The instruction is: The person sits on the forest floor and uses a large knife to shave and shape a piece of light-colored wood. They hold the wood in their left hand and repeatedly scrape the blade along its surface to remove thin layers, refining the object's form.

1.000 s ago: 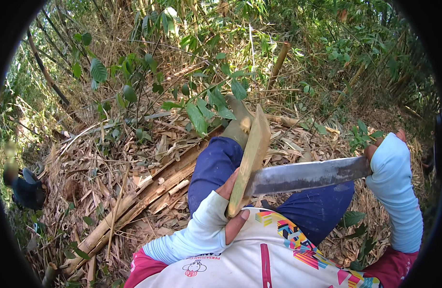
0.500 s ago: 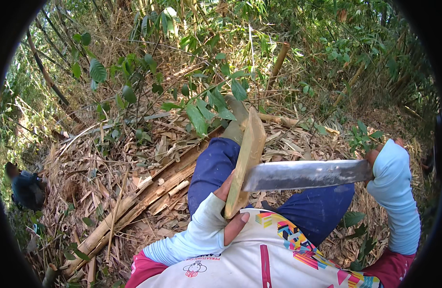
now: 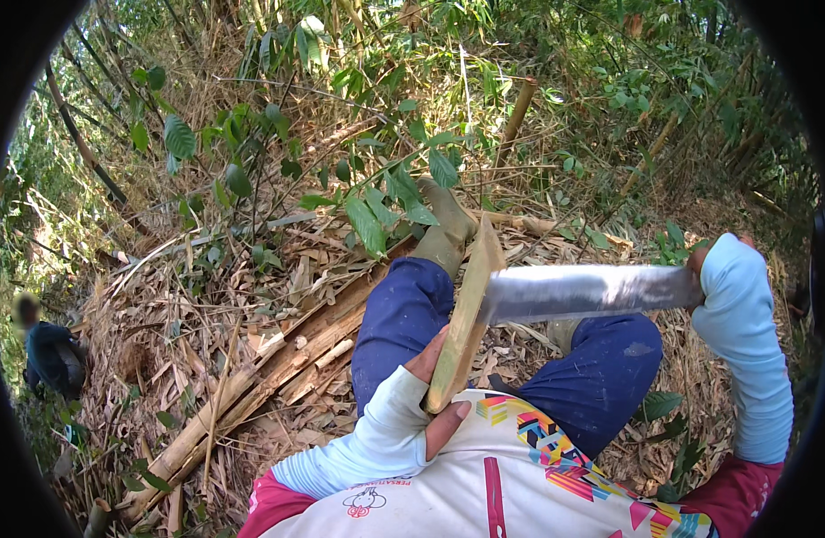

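Raised since the earlier frame: machete (image 3: 591,292), broad-bladed, its blade end now higher along the wooden piece (image 3: 469,318). Wooden piece: pale, pointed at top, slanted above the lap, lower end clamped in the left hand (image 3: 412,408). Right hand (image 3: 717,269): closed on the machete's other end, handle hidden. Beyond: navy trousers (image 3: 399,309), one olive boot (image 3: 444,238), split log (image 3: 184,453) on dry leaf litter (image 3: 143,332) at left; another person (image 3: 54,357), far left.

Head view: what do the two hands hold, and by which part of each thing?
The left hand holds the long, yellow-brown wooden piece by its near end. The right hand grips the long, grey, metal-bladed knife by its right end; its handle is hidden.
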{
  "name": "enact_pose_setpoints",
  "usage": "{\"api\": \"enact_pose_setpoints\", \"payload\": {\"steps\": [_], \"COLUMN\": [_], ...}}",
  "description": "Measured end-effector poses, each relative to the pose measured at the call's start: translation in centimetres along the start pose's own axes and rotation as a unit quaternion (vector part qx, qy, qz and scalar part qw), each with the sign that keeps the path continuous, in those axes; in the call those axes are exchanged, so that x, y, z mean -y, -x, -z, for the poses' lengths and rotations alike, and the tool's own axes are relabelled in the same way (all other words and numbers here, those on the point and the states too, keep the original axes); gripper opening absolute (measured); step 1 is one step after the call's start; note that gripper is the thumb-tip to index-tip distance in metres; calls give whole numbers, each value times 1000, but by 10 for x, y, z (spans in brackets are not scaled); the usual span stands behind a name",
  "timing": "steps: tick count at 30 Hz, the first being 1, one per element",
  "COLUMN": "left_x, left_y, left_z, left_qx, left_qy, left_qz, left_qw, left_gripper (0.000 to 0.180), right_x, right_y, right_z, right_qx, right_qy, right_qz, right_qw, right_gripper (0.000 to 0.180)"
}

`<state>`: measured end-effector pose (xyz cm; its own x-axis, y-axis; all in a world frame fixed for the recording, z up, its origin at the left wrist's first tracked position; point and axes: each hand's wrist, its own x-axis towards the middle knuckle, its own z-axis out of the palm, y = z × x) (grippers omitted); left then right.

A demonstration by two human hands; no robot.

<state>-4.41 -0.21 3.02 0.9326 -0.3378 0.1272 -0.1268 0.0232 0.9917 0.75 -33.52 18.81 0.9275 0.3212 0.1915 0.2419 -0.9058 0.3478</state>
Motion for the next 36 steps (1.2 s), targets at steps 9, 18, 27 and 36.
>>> {"api": "enact_pose_setpoints", "payload": {"steps": [9,18,27,36], "left_x": [1,3,6,1], "left_y": [-2,-7,-10,-33], "left_z": [5,3,2,41], "left_qx": [-1,3,-16,-81], "left_qy": [22,60,87,260], "left_qz": [16,18,-3,56], "left_qw": [1000,998,996,961], "left_gripper": [77,81,79,54], "right_x": [-37,3,-25,-57], "right_y": [14,20,-4,2], "right_z": [-24,-11,-23,-88], "right_qx": [-115,-19,-126,-94], "right_qy": [-157,26,-91,-257], "right_qz": [-197,35,-151,-243], "right_qw": [961,999,976,930], "right_gripper": [26,23,20,32]}}
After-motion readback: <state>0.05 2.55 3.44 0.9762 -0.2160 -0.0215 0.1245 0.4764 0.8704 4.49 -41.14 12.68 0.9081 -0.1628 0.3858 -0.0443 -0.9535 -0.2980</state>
